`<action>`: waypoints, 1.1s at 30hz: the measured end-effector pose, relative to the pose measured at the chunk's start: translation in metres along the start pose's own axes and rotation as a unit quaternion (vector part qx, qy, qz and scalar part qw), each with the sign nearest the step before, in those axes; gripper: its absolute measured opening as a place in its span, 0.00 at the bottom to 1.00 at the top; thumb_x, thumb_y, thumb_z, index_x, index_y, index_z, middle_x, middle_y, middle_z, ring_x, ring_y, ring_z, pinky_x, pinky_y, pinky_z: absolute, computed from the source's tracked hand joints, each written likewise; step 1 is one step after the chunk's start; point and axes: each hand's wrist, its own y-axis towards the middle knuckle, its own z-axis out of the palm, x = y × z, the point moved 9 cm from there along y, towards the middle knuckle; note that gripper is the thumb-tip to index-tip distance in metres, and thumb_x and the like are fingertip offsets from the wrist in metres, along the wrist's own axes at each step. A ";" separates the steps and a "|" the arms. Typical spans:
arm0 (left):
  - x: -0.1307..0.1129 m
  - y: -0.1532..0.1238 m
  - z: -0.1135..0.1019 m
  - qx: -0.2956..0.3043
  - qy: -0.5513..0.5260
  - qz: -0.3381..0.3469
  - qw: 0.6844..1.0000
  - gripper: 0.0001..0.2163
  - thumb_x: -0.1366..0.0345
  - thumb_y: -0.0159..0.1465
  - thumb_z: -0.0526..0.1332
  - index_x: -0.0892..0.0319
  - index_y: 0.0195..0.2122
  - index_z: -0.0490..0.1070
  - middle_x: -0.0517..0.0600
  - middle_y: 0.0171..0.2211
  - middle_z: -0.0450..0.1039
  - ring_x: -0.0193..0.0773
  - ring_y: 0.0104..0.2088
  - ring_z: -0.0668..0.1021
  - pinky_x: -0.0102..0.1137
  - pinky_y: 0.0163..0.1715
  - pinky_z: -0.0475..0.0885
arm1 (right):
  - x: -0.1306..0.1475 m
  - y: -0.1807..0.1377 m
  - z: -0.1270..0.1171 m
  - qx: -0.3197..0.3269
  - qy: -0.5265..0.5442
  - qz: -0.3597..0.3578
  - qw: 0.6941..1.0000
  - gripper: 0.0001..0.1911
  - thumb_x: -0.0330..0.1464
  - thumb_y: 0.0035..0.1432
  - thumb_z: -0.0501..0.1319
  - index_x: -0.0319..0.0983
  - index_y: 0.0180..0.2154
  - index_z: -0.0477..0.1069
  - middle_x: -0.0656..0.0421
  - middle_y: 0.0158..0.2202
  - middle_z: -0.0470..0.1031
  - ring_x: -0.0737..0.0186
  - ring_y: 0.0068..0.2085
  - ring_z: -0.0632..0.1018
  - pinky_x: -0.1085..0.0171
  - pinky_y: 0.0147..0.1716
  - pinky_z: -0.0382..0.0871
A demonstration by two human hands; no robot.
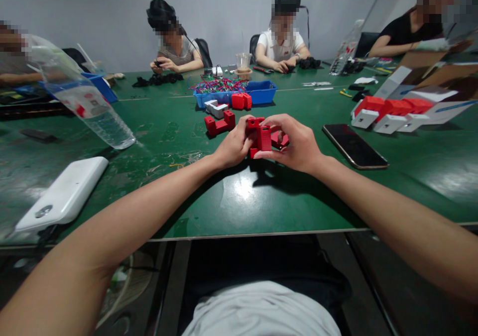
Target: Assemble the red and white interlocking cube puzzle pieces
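Observation:
Between my two hands, just above the green table (194,211), is a red plastic housing (264,138) with small slots and holes in its faces. My left hand (236,144) grips its left side, fingers closed. From the right, my right hand (297,142) pinches it between thumb and fingers. Another red piece (281,139) shows partly behind my right fingers; whether it touches the housing I cannot tell. Beyond my left hand lie a red U-shaped plastic piece (220,124), a white and grey bracket-like piece (216,108) and a red block (241,101).
A blue tray (212,98) of thin coloured wires stands ahead. A phone (354,146) lies right, near red-and-white housings (396,114) beside an open carton (421,72). Leftward are a tilted plastic bottle (93,107) and a white power-bank-like device (63,194). Several people sit around the table.

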 end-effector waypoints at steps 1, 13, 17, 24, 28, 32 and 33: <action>0.000 0.000 0.000 0.000 0.000 -0.001 1.000 0.18 0.64 0.68 0.52 0.62 0.57 0.54 0.62 0.54 0.71 0.44 0.52 0.77 0.41 0.53 0.72 | 0.002 0.001 -0.001 -0.001 0.007 -0.007 1.000 0.29 0.52 0.53 0.68 0.42 0.48 0.68 0.53 0.43 0.77 0.55 0.38 0.80 0.60 0.33 0.76; 0.002 0.000 0.001 0.002 -0.003 -0.014 1.000 0.18 0.64 0.68 0.54 0.60 0.57 0.54 0.61 0.53 0.72 0.45 0.50 0.78 0.43 0.54 0.71 | 0.002 0.005 -0.009 -0.012 0.017 -0.025 0.999 0.15 0.42 0.62 0.63 0.40 0.46 0.70 0.53 0.40 0.76 0.58 0.36 0.77 0.59 0.35 0.75; 0.003 0.000 0.000 0.000 -0.012 -0.021 1.000 0.18 0.65 0.68 0.54 0.60 0.57 0.54 0.60 0.52 0.73 0.45 0.49 0.78 0.44 0.53 0.72 | -0.005 0.005 -0.008 -0.005 0.030 0.005 1.000 0.13 0.41 0.63 0.61 0.40 0.46 0.69 0.53 0.41 0.76 0.60 0.34 0.78 0.60 0.35 0.75; 0.002 0.000 -0.001 -0.004 -0.009 -0.025 1.000 0.18 0.65 0.68 0.54 0.61 0.57 0.55 0.62 0.53 0.72 0.46 0.51 0.77 0.45 0.54 0.72 | -0.018 0.004 -0.003 0.030 0.074 0.081 0.993 0.13 0.41 0.64 0.59 0.40 0.46 0.68 0.58 0.35 0.78 0.62 0.30 0.77 0.63 0.31 0.70; 0.004 0.000 0.000 -0.004 -0.018 -0.028 0.999 0.18 0.65 0.68 0.53 0.61 0.58 0.55 0.61 0.52 0.72 0.46 0.50 0.78 0.44 0.53 0.73 | -0.027 0.000 0.007 0.071 0.167 0.159 0.971 0.16 0.44 0.65 0.59 0.41 0.47 0.65 0.62 0.30 0.77 0.66 0.24 0.73 0.65 0.25 0.66; 0.004 0.000 0.000 -0.010 -0.021 -0.020 1.000 0.18 0.65 0.68 0.53 0.61 0.58 0.55 0.60 0.52 0.72 0.45 0.50 0.78 0.44 0.53 0.73 | -0.035 -0.003 0.019 0.076 0.297 0.224 0.925 0.19 0.48 0.63 0.60 0.44 0.48 0.63 0.63 0.28 0.75 0.65 0.23 0.74 0.66 0.20 0.65; 0.004 0.000 0.000 -0.010 -0.019 -0.018 1.000 0.17 0.65 0.68 0.53 0.61 0.58 0.55 0.61 0.52 0.72 0.45 0.50 0.78 0.44 0.52 0.73 | -0.037 -0.004 0.022 0.079 0.318 0.236 0.915 0.20 0.48 0.62 0.61 0.44 0.48 0.63 0.63 0.28 0.74 0.65 0.23 0.74 0.66 0.19 0.65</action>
